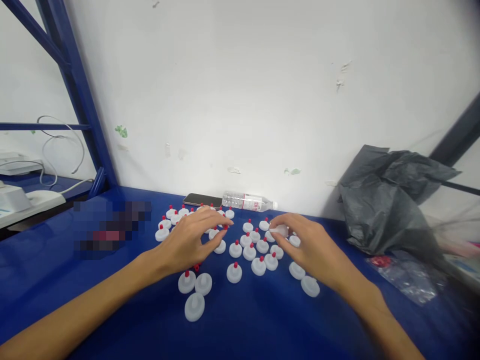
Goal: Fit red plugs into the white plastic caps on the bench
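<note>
Several white plastic caps with red tips [235,248] stand spread over the blue table [262,320]; a few plain white caps [194,306] lie nearer to me. My left hand [191,240] hovers over the left part of the group, fingers curled, its fingertips pinching near a red tip on a cap. My right hand [311,250] rests at the right part of the group and pinches a white cap [279,230] between thumb and fingers.
A phone [202,199] and a lying water bottle [247,201] are against the white wall behind the caps. A dark plastic bag [386,205] sits at the right, with a clear bag holding red pieces [405,272] in front. A blue shelf frame [80,100] and cables stand left.
</note>
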A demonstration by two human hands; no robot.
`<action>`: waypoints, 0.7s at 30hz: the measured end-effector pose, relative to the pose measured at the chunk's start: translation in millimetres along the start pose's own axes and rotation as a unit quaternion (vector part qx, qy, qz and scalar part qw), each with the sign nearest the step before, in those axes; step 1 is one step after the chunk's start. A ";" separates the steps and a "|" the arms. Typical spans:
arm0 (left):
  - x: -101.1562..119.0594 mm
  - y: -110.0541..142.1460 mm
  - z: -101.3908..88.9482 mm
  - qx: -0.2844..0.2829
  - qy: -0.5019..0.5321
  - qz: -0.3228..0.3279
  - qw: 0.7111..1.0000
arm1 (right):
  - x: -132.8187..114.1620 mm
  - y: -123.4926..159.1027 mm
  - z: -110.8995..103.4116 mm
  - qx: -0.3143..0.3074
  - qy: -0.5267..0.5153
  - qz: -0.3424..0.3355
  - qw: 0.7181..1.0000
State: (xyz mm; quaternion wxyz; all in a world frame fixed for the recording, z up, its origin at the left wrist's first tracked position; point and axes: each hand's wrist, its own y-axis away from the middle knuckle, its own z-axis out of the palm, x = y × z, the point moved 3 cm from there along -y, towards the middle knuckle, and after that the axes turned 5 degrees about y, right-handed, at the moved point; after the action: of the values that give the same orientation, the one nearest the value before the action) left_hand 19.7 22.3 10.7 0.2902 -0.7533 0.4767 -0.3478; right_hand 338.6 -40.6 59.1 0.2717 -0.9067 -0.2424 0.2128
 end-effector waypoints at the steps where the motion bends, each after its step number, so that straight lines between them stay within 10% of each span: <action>1: 3.3 0.2 2.0 0.020 0.016 0.029 0.999 | -2.6 0.6 5.0 0.021 0.026 -0.033 0.999; 21: 44.1 3.9 10.3 -0.021 0.026 0.099 0.994 | -44.1 9.4 38.6 0.084 0.076 -0.187 0.976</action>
State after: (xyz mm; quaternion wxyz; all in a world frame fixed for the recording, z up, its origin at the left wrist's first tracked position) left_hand 39.3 -18.7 12.6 0.2949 -0.6987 0.5639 -0.3268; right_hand 286.7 -56.9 35.3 0.3997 -0.8326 -0.3677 0.1087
